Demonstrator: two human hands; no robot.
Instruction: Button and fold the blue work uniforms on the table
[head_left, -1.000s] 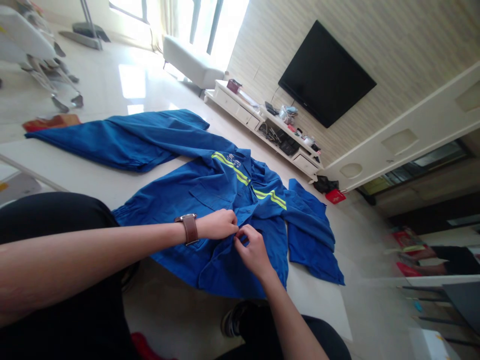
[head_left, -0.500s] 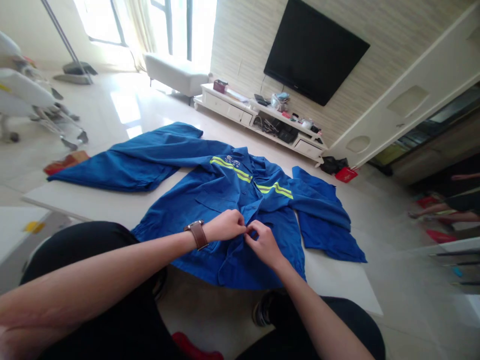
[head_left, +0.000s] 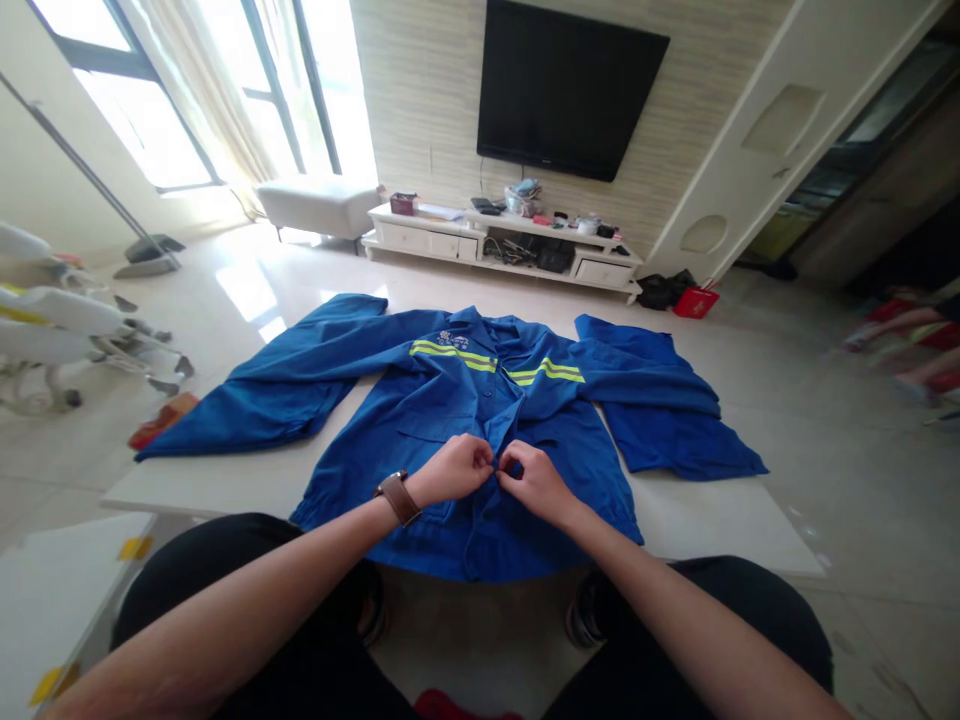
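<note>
A blue work jacket (head_left: 360,470) with yellow reflective stripes lies front up on a low white table (head_left: 750,530), its sleeves spread to both sides. My left hand (head_left: 459,467), with a brown-strapped watch (head_left: 397,497) at the wrist, pinches the front placket near the middle. Right beside it, my right hand (head_left: 536,480) pinches the same front edge with thumb and forefinger. The fingertips of both hands nearly touch. Whatever small part lies between them, perhaps a button, is hidden. Higher up, the collar (head_left: 480,325) lies partly open.
A white TV cabinet (head_left: 427,240) with clutter stands beyond the table, below a wall-mounted television (head_left: 566,85). A grey bench (head_left: 315,208) is by the window. White chair-like furniture (head_left: 82,330) stands at left. Part of another person (head_left: 919,325) shows at far right.
The head view has tilted and shifted, so the room appears more level. Both hands stay at the jacket's front placket, with only small finger movements.
</note>
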